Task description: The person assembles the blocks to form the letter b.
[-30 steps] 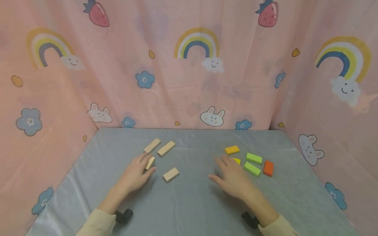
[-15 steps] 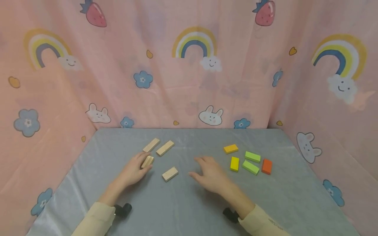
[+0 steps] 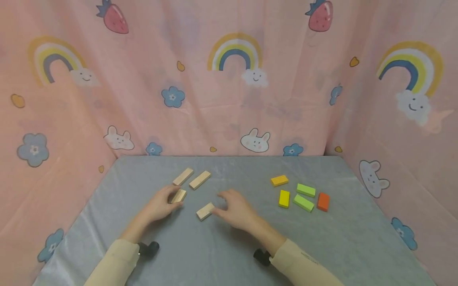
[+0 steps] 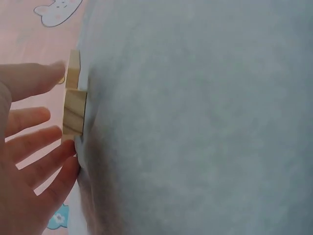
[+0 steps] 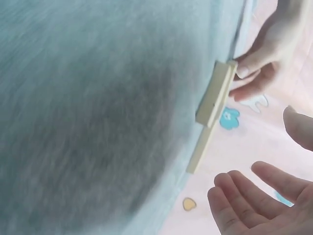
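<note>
Around a plain wooden block (image 3: 179, 196) on the left, my left hand (image 3: 154, 207) curves loosely, thumb on the near side and fingertips at its far end. In the left wrist view, thumb and fingers are spread apart beside a wooden block (image 4: 74, 112), not gripping it. My right hand (image 3: 237, 211) hovers over the table's middle, fingers parted, its thumb overlapping the right end of another wooden block (image 3: 204, 212). The right wrist view has this hand (image 5: 266, 196) with relaxed fingers and nothing between them. Two more wooden blocks (image 3: 200, 180) lie behind, side by side.
On the right side of the grey cloth-covered table (image 3: 229, 258) lie an orange-yellow block (image 3: 279, 180), a yellow block (image 3: 284, 199), two green blocks (image 3: 303, 203) and a red-orange block (image 3: 323, 201). Pink patterned curtains (image 3: 214, 115) enclose the back and both sides.
My right hand has moved left, from beside the coloured blocks to the nearest wooden block, uncovering the yellow one. My left hand has stayed about its block, shifting slightly.
</note>
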Available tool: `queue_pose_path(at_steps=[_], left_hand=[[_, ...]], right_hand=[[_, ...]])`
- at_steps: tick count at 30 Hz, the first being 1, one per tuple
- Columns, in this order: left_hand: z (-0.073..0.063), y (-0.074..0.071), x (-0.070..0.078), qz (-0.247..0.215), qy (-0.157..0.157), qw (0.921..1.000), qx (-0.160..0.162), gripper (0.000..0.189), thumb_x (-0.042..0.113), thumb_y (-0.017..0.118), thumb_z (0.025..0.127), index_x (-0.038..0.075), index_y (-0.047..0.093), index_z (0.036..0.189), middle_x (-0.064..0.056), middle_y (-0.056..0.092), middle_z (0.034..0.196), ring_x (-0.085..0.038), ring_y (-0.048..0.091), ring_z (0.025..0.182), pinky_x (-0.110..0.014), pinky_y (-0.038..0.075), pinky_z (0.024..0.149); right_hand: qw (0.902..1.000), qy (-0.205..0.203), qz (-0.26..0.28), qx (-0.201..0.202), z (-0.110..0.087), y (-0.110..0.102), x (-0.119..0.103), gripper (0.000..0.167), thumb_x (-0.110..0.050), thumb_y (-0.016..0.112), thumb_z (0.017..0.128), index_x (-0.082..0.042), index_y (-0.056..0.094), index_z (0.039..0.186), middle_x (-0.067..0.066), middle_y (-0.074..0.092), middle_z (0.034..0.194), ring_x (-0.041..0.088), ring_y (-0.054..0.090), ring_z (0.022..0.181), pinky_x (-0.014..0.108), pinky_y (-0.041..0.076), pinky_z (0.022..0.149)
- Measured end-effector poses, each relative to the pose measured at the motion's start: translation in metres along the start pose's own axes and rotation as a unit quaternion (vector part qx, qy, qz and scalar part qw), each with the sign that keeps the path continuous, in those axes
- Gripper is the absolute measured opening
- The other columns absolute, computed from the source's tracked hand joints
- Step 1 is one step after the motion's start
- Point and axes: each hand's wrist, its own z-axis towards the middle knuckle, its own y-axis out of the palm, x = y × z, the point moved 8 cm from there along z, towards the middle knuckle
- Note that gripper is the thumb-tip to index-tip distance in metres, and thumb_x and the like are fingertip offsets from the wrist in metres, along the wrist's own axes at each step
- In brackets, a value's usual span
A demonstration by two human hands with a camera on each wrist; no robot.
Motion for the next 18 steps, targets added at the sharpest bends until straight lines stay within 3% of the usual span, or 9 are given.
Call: queue_pose_path(at_steps=[9,18], left_hand=[[0.004,0.0,-0.003,-0.01,-0.002,0.9998,-0.02,0.061,0.022,0.08,0.09,-0.002,0.056,0.14,-0.025,0.054,0.144,-0.045,0.048,0.134,-0.06,0.037,0.111],[0.004,-0.002,-0.002,0.002,-0.012,0.9993,-0.036,0.059,0.023,0.08,0.089,0.0,0.059,0.139,-0.023,0.056,0.142,-0.045,0.049,0.133,-0.062,0.038,0.11]], right_hand=[[0.9996,-0.003,0.026,-0.008,0.014,0.019,0.002,0.051,-0.034,0.078,0.09,0.0,0.066,0.127,0.013,0.066,0.118,0.026,0.064,0.104,0.042,0.056,0.085],[0.9981,0.0,0.046,-0.042,0.021,0.032,-0.001,0.053,-0.03,0.081,0.088,0.005,0.067,0.125,0.015,0.068,0.12,0.029,0.064,0.111,0.046,0.054,0.093]])
